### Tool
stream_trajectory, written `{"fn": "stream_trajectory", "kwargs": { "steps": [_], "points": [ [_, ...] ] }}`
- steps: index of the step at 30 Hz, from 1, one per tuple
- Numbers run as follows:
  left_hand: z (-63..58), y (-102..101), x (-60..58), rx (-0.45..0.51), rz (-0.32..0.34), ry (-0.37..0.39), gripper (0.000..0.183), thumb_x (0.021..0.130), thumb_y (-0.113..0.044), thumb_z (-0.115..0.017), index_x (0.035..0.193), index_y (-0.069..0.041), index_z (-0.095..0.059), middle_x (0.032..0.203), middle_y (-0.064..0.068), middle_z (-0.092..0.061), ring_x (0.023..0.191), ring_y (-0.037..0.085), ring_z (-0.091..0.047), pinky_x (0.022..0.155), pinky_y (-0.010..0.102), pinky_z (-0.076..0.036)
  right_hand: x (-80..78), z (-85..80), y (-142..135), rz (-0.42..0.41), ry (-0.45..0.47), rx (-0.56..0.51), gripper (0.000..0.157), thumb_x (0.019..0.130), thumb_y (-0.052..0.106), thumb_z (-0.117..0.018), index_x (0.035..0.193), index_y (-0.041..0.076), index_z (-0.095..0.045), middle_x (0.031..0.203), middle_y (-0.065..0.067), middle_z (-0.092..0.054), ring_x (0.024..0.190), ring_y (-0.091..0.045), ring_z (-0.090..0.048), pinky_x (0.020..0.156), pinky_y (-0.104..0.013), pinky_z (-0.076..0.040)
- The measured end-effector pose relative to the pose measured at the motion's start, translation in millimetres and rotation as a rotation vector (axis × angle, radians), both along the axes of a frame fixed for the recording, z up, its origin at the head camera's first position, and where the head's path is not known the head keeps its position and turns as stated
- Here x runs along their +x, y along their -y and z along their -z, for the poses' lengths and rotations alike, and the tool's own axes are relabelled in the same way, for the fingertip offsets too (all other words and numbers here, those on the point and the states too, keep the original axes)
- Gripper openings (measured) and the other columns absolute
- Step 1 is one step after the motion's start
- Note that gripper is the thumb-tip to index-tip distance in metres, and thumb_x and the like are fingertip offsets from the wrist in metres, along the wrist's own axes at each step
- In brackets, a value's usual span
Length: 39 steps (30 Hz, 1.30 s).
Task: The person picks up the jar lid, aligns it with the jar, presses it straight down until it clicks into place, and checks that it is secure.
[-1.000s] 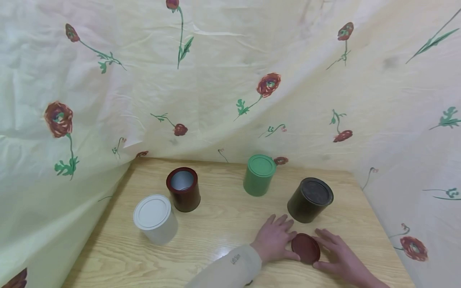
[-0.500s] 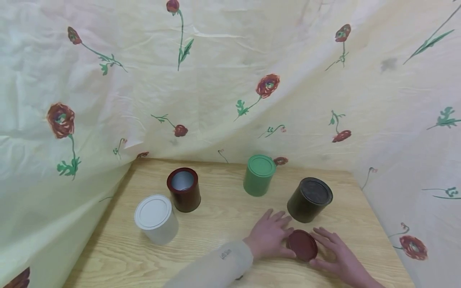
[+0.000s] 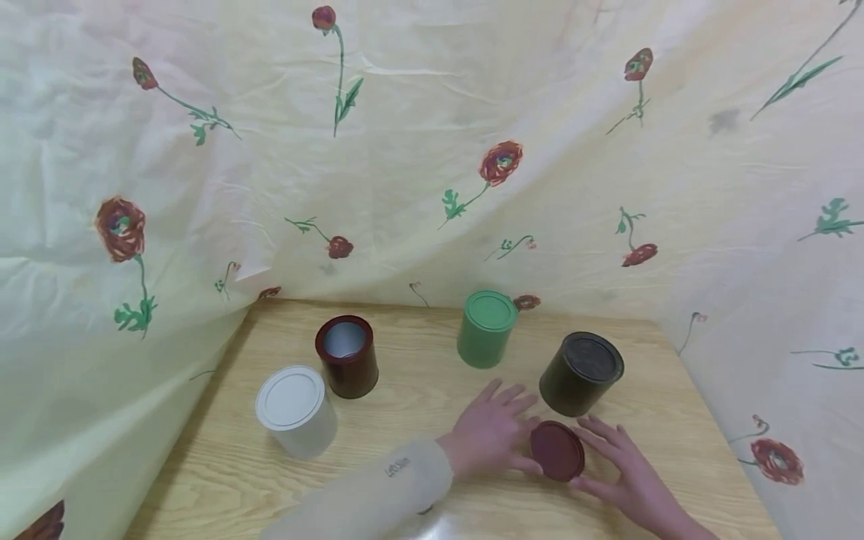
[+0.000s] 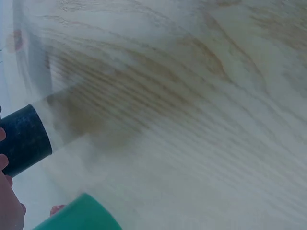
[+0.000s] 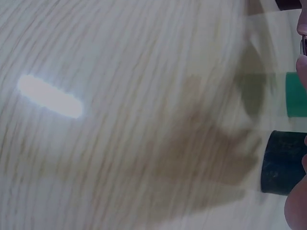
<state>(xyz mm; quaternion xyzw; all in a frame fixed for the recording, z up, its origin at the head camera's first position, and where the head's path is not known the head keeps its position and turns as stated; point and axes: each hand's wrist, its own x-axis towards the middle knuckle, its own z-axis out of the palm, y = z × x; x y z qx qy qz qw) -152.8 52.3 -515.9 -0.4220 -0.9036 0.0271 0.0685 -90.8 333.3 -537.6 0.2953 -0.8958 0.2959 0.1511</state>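
A round dark red lid (image 3: 557, 451) is between the two hands at the front right in the head view. My left hand (image 3: 487, 431), its fingers spread, holds the lid's left edge between thumb and index finger. On the opposite edge, the thumb and fingers of my right hand (image 3: 626, 476) grip it. Whether the lid touches the table cannot be told. Just behind the hands stands a black tin (image 3: 580, 375) with its lid on. A dark red tin (image 3: 352, 375) at the back left is uncovered, showing its silvery inside. Only parts of the fingers enter the wrist views.
A green tin (image 3: 484, 341) with a lid stands near the back edge of the wooden table (image 3: 405, 352). The white tin (image 3: 307, 431), also lidded, is at the left, beside the uncovered red one. Flower-patterned cloth (image 3: 391, 172) hangs behind and along both sides.
Both hands have moved slightly left and away from the body, carrying the dark red lid along between them. The tins stay in place.
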Motion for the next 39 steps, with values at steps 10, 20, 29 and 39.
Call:
{"fn": "stream_trajectory", "kwargs": {
  "steps": [10, 20, 29, 39],
  "points": [
    [-21.8, 16.7, -1.0, -0.007, 0.039, -0.105, 0.079, 0.091, -0.090, -0.045, 0.149, -0.040, -0.063, 0.166, -0.006, -0.047, 0.158, 0.021, -0.036, 0.130, 0.048, -0.028, -0.9, -19.2, 12.9, -0.011, -0.011, -0.016, 0.085, 0.065, 0.017, -0.099, 0.143, 0.007, -0.067, 0.154, -0.014, -0.058, 0.155, -0.004, -0.034, 0.127, -0.022, -0.004],
    [-40.4, 27.7, -5.5, 0.048, 0.083, -0.176, 0.080, 0.089, -0.091, -0.049, 0.148, -0.040, -0.064, 0.164, -0.003, -0.050, 0.157, 0.023, -0.038, 0.130, 0.051, -0.029, -2.7, -43.9, 21.1, -0.007, -0.025, -0.016, 0.082, 0.070, 0.025, -0.098, 0.144, 0.007, -0.067, 0.159, -0.012, -0.054, 0.158, -0.007, -0.031, 0.130, -0.025, -0.003],
    [-61.2, 37.7, -7.3, 0.050, 0.086, -0.173, 0.078, 0.091, -0.088, -0.050, 0.149, -0.038, -0.063, 0.166, -0.003, -0.048, 0.158, 0.024, -0.036, 0.131, 0.051, -0.024, -5.6, -62.3, 27.2, -0.005, -0.024, -0.030, 0.079, 0.074, 0.032, -0.096, 0.144, 0.009, -0.067, 0.157, -0.016, -0.056, 0.160, -0.013, -0.029, 0.133, -0.050, -0.003],
    [-84.1, 49.4, -10.6, 0.072, 0.066, -0.155, 0.081, 0.090, -0.087, -0.054, 0.153, -0.037, -0.059, 0.168, -0.004, -0.045, 0.160, 0.022, -0.033, 0.133, 0.052, -0.019, -12.3, -86.2, 37.6, -0.018, -0.008, -0.033, 0.080, 0.072, 0.022, -0.098, 0.145, 0.008, -0.067, 0.157, -0.020, -0.055, 0.162, -0.009, -0.022, 0.128, -0.071, -0.001]
  ]
}}
